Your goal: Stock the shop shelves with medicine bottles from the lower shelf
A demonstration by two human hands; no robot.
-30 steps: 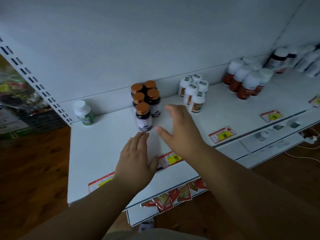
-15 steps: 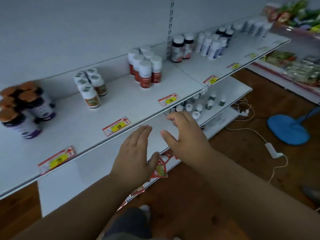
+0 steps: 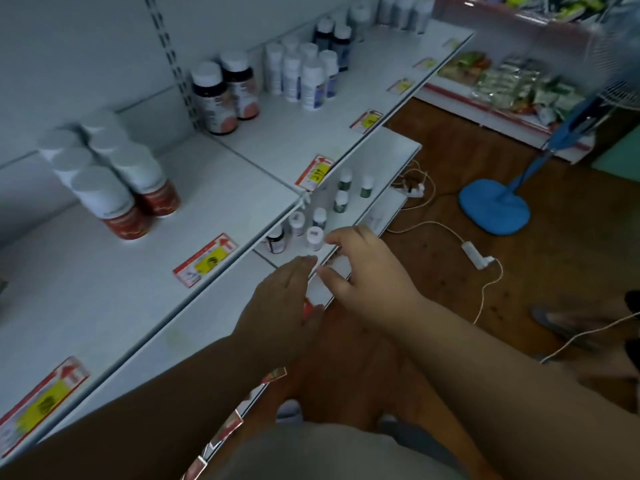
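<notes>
Reaching toward the lower shelf [image 3: 388, 157], both hands are empty. The right hand [image 3: 367, 271] has its fingers loosely spread, forefinger and thumb parted as if to close on a cap; its fingertips [image 3: 330, 240] are just beside the nearest small bottle [image 3: 314, 237], though I can't tell whether they touch it. The left hand [image 3: 277, 306] is flat, fingers straight and together, palm down, hovering near the shelf's front edge and holding nothing.

The stock to be moved stands on that lower shelf: white-capped bottles near the hand, a dark bottle [image 3: 276, 240] beside them, green ones [image 3: 341, 201] further back (all small and close-set). The upper shelf [image 3: 104, 289] above has open room in front of the red bottles [image 3: 114, 202].

To do this well, I'd say take the nearest bottle by its cap or shoulders with a firm pinch and lift straight up, so the neighbours aren't knocked over. The left hand could steady those or take a second bottle.

Both forearms stretch forward and down from the lower edge of the view, wrists nearly level, the right leading slightly.
</notes>
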